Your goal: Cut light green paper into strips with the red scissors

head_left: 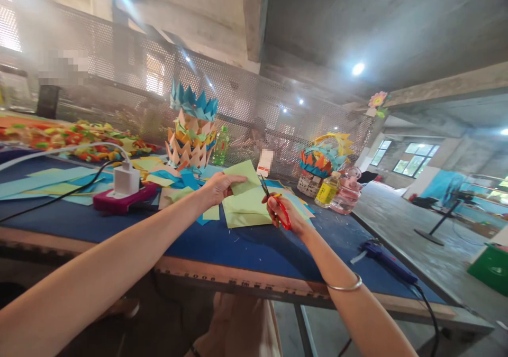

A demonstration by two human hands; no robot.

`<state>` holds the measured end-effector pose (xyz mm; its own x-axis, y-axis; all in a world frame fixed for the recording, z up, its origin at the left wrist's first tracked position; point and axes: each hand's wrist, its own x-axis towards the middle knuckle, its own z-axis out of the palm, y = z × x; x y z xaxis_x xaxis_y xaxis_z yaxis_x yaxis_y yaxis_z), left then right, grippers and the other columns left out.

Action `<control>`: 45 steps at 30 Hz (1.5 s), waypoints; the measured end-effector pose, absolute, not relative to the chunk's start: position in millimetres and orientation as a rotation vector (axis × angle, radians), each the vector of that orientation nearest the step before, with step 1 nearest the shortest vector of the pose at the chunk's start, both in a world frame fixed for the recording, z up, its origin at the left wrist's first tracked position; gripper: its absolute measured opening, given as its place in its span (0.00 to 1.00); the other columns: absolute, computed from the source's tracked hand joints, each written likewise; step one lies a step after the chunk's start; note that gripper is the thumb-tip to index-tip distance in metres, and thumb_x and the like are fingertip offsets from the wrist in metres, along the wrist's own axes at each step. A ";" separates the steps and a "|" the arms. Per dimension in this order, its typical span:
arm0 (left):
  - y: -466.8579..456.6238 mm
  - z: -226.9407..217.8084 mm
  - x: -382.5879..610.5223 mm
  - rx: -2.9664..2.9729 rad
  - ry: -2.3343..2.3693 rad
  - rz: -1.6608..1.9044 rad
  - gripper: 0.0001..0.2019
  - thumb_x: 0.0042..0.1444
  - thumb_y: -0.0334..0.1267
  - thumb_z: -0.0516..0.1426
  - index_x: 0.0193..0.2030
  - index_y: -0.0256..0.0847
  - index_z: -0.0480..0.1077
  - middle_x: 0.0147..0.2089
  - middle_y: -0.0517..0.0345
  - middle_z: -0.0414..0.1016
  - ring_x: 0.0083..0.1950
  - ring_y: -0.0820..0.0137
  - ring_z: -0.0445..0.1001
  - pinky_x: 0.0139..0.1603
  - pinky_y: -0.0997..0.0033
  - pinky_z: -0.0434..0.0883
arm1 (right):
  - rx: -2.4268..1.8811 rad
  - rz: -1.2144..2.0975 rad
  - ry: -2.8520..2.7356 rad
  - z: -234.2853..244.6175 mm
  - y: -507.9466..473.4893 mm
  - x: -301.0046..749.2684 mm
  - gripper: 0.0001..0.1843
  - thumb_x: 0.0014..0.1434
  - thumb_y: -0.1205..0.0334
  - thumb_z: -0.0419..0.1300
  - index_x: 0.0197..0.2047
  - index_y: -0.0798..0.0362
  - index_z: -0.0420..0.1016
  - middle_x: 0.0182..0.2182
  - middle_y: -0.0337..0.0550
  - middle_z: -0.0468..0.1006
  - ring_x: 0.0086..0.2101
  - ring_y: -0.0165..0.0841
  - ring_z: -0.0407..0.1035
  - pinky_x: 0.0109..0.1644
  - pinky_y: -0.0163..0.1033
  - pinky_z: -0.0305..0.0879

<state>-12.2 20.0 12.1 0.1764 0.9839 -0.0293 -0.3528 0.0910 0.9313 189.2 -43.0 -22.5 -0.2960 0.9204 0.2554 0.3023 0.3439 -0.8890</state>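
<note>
A light green sheet of paper (243, 180) is pinched in my left hand (219, 186), held above the table. My right hand (281, 209) grips red-handled scissors (286, 217), their dark blades pointing up and away beside the right edge of that sheet. Whether the blades touch the paper I cannot tell. Beneath both hands lie more pale green sheets (242, 219) on the blue tabletop. A silver bangle circles my right forearm.
Stacked zigzag paper crowns (192, 135) stand behind my left hand, beside a green bottle (221, 146). A purple power strip (123, 201) with a white charger sits left. At right are a yellow-labelled bottle (327, 190), a pink bottle (346, 192) and a blue glue gun (387, 261) with its cord.
</note>
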 end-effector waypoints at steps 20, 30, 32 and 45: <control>14.2 12.0 -8.5 0.988 0.865 1.197 0.11 0.33 0.27 0.67 0.28 0.32 0.74 0.27 0.51 0.78 0.27 0.67 0.76 0.32 0.69 0.75 | -1.112 0.948 -1.736 -36.3 -33.3 191.1 0.24 0.53 0.38 0.55 0.36 0.52 0.63 0.17 0.29 0.55 0.14 0.23 0.55 0.14 0.28 0.54; 14.3 11.1 -8.4 0.996 0.856 1.188 0.10 0.35 0.27 0.67 0.28 0.32 0.74 0.28 0.50 0.78 0.28 0.67 0.76 0.32 0.68 0.75 | -1.140 0.947 -1.707 -34.0 -34.2 188.2 0.24 0.52 0.38 0.56 0.35 0.52 0.63 0.13 0.28 0.58 0.10 0.24 0.54 0.12 0.29 0.52; 15.2 10.5 -8.6 0.998 0.854 1.191 0.10 0.35 0.27 0.66 0.28 0.31 0.74 0.28 0.50 0.78 0.28 0.67 0.76 0.33 0.68 0.75 | -1.139 0.946 -1.704 -32.2 -36.4 187.0 0.24 0.52 0.39 0.56 0.36 0.52 0.63 0.12 0.28 0.58 0.10 0.25 0.54 0.11 0.30 0.52; 11.0 12.5 -8.3 1.008 0.831 1.174 0.11 0.32 0.27 0.67 0.26 0.32 0.74 0.25 0.52 0.78 0.26 0.66 0.76 0.31 0.67 0.75 | -1.155 0.926 -1.671 -32.9 -38.9 185.4 0.21 0.51 0.42 0.58 0.33 0.52 0.64 0.12 0.28 0.57 0.09 0.25 0.53 0.10 0.31 0.52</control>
